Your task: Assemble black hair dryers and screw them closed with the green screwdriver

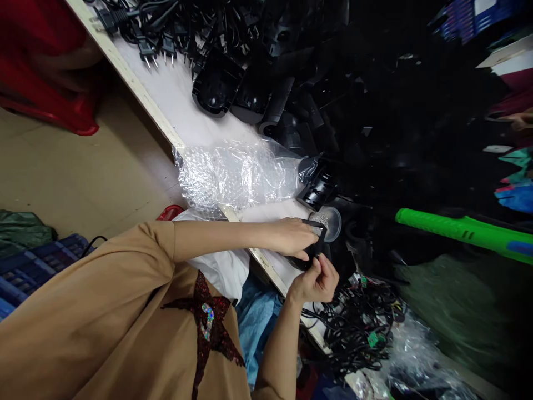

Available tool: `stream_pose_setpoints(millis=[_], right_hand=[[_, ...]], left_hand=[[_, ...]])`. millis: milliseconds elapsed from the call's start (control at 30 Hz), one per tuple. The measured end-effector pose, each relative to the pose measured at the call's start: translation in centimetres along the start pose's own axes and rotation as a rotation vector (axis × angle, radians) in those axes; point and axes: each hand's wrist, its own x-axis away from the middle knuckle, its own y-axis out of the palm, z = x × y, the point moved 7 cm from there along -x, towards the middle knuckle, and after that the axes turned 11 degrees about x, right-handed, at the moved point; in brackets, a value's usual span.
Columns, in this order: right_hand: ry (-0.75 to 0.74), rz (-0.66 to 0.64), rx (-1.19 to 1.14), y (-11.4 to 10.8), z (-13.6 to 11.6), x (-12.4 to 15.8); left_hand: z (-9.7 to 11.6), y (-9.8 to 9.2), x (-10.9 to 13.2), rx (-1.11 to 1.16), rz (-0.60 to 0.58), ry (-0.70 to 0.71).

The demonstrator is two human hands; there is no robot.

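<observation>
My left hand (292,238) lies over a black plastic part (320,240) near the table's front edge, its fingers bent against the part. Close to the part's lower right corner, my right hand (317,280) has thumb and fingers pinched together; whatever sits between the fingertips is too small to make out. Just beyond the part stands a clear round cup (332,224) with small shiny pieces in it. Bubble wrap (245,175) is spread across the white table (166,91) to the left of the cup.
Black housings (219,83) and plug cords (154,28) crowd the table's far left. Tangled wires (358,328) lie at the right, below a bright green tool (453,228). A red stool (50,72) and blue crate (37,266) stand on the floor side.
</observation>
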Motion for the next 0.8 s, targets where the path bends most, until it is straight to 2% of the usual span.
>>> stream_pose_setpoints(millis=[467,800], right_hand=[[-0.018,0.0,0.017,0.08,0.17,0.36],[-0.096,-0.023,0.08,0.06,0.28,0.61]], left_hand=[[-0.17,0.39,-0.44,0.028,0.017,0.047],[0.31,-0.05,0.18,-0.025,0.02,0.009]])
